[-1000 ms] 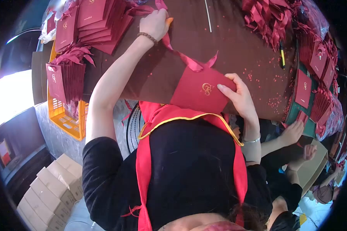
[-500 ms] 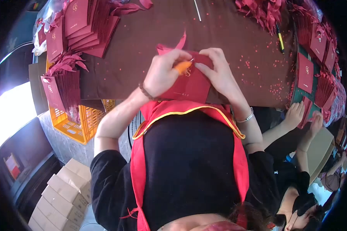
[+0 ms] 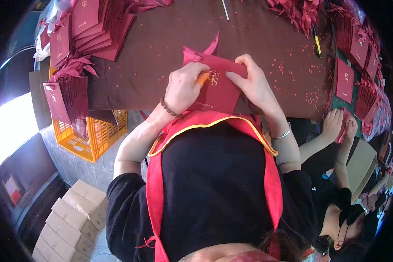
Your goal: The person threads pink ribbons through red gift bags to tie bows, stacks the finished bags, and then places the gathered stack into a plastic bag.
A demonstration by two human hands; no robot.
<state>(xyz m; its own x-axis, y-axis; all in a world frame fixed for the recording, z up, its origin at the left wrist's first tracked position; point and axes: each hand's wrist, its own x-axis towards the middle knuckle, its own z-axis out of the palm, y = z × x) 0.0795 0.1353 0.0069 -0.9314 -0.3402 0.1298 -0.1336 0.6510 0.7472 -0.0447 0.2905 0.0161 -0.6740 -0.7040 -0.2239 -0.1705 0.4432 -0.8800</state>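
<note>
A dark red paper gift bag (image 3: 222,91) with a gold emblem lies at the table's front edge, close to my apron. Its pink-red ribbon (image 3: 205,52) sticks out past the top left corner. My left hand (image 3: 183,87) is closed around a small orange-handled tool (image 3: 203,78) and rests on the bag's left side, beside the emblem. The tool's tip is hard to make out. My right hand (image 3: 253,85) grips the bag's upper right corner, thumb on the front and fingers behind.
Stacks of red bags (image 3: 102,37) stand at the left, above an orange crate (image 3: 94,135). Ribbons (image 3: 301,15) and a yellow-black cutter (image 3: 317,46) lie at upper right. Red scraps dot the brown tablecloth (image 3: 161,39). A co-worker's hands (image 3: 334,124) handle a bag at the right.
My left hand has lowered slightly, and the tool's metal tip is no longer visible. The bag has turned and shifted a little, showing more of its upper part. The co-worker's hands have come closer together.
</note>
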